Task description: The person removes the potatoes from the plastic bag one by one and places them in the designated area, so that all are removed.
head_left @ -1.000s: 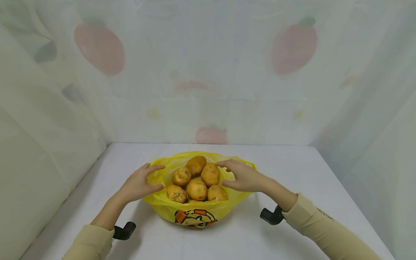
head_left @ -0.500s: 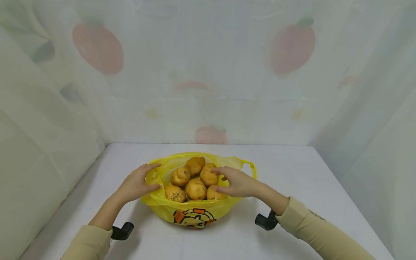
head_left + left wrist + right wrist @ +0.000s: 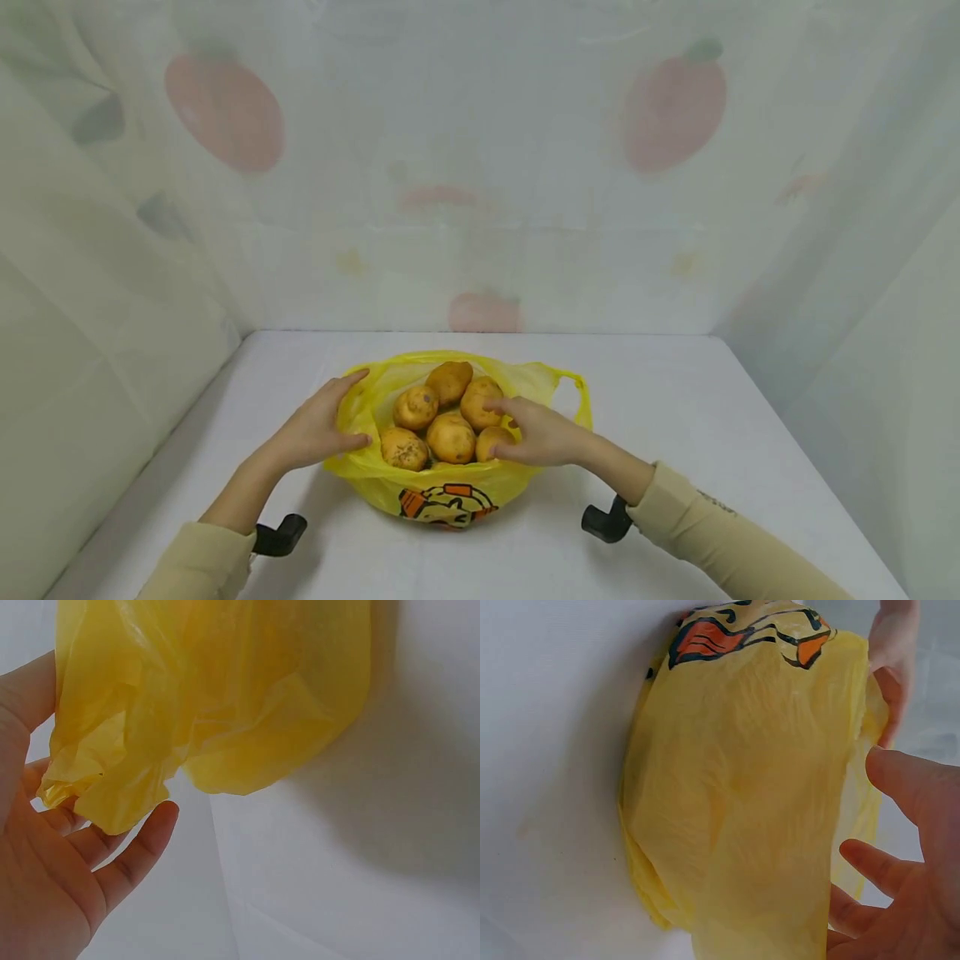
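Observation:
A yellow plastic bag (image 3: 517, 482) with a cartoon print on its front stands on the table, its mouth spread wide. Inside lie several potatoes (image 3: 451, 438). My left hand (image 3: 315, 429) is at the bag's left rim, thumb and fingers spread apart; the left wrist view shows the fingers (image 3: 139, 859) extended by the crumpled bag edge (image 3: 124, 799). Over the right side of the mouth reaches my right hand (image 3: 546, 433), thumb and fingers apart, fingertips right at the front right potato (image 3: 490, 440) and the one behind it. In the right wrist view the bag's wall hides the potatoes.
The bag's right handle loop (image 3: 583, 400) sticks up behind my right hand. The white table (image 3: 675, 467) runs back to a pale fruit-print curtain (image 3: 570, 275), with more curtain at both sides. A black wrist mount (image 3: 281, 535) projects under each forearm.
My right hand has moved left and slightly toward me, from the bag's right rim in over the right-hand potatoes, uncovering the handle loop. My left hand has barely shifted, its fingers spreading slightly wider.

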Tool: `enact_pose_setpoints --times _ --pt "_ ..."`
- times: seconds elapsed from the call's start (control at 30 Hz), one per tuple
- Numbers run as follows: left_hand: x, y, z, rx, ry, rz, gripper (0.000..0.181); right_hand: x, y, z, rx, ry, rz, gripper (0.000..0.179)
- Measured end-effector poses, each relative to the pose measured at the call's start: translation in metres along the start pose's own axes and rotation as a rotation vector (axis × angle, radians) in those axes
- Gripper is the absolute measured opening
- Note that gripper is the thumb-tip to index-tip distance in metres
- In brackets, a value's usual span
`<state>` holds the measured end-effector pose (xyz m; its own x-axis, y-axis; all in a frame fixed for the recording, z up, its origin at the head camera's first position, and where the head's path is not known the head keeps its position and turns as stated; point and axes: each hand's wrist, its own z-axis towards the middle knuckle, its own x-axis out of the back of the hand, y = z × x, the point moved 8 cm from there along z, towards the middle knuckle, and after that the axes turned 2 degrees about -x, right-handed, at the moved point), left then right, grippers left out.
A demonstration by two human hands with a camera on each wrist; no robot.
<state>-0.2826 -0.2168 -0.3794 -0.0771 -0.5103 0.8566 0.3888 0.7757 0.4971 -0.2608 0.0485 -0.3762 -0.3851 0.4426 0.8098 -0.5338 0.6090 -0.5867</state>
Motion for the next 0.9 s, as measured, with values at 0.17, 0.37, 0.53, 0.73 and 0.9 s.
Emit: enact_pose_setpoints --times 0.17,0.37,0.53,0.73,0.9 --pt "0.000 0.004 -0.003 -0.006 -0.003 -0.002 0.094 -0.008 0.002 0.000 -0.019 -0.032 -0.007 0.060" --pt "0.000 0.005 -0.004 -0.011 -0.008 0.005 0.094 -0.013 0.007 0.000 -0.052 -0.040 -0.025 0.062" --pt "-0.001 0.006 -0.004 -0.022 -0.006 0.010 0.095 -0.015 0.015 0.001 -0.076 -0.038 -0.023 0.062" --pt "-0.002 0.004 -0.004 -0.015 0.001 0.024 0.095 -0.015 0.024 0.004 -0.094 -0.009 -0.001 0.059" --pt "-0.004 0.003 -0.005 -0.012 -0.004 0.024 0.096 -0.016 0.034 0.006 -0.131 0.000 0.019 0.058"
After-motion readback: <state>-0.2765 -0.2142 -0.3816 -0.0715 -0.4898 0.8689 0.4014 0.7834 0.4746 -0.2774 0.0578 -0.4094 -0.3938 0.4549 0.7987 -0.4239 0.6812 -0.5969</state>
